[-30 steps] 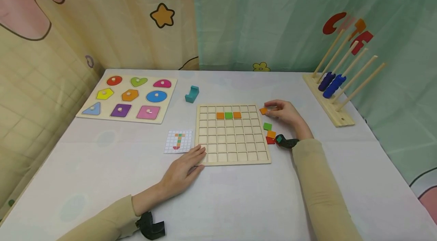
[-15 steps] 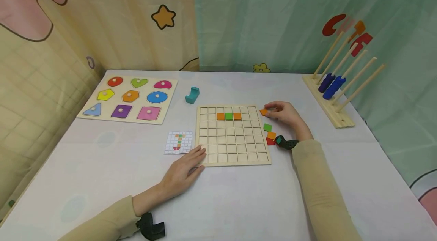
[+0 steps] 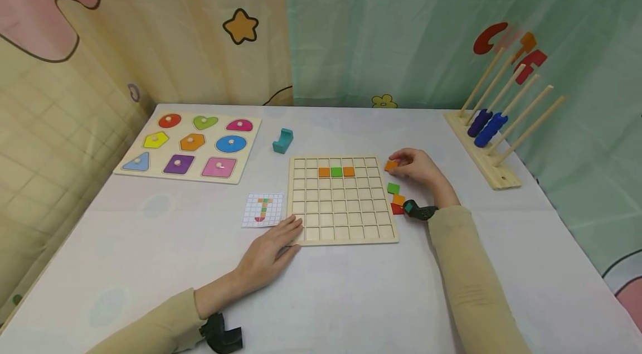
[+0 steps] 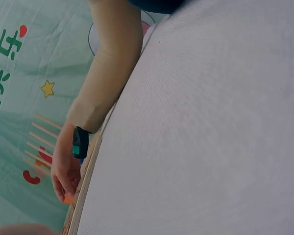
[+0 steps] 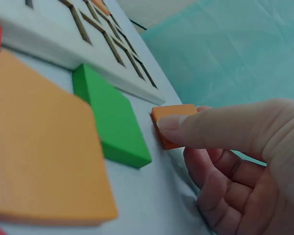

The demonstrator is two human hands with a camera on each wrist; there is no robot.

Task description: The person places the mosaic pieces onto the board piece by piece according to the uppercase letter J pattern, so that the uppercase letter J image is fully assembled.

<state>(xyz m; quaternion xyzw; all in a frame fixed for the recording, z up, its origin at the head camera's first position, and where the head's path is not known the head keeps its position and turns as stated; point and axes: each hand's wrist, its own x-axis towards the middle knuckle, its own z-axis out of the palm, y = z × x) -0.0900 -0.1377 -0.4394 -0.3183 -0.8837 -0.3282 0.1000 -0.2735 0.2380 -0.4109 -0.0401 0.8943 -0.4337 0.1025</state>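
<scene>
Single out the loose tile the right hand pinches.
The orange tile beyond the loose green one; the right hand holds it, the other loose tiles lie unheld.

Cartoon-printed curtains (image 3: 351, 36), a knobbed shape puzzle (image 3: 207, 153) and a peg stand (image 3: 480, 154) suggest a children's play area.

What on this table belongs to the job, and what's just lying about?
Apparently in use:
wooden grid board
pattern card
placed tiles
pinched orange tile
loose green tile
loose orange tile
red piece

Apparently idle:
knobbed shape puzzle
teal block
peg stand
</scene>
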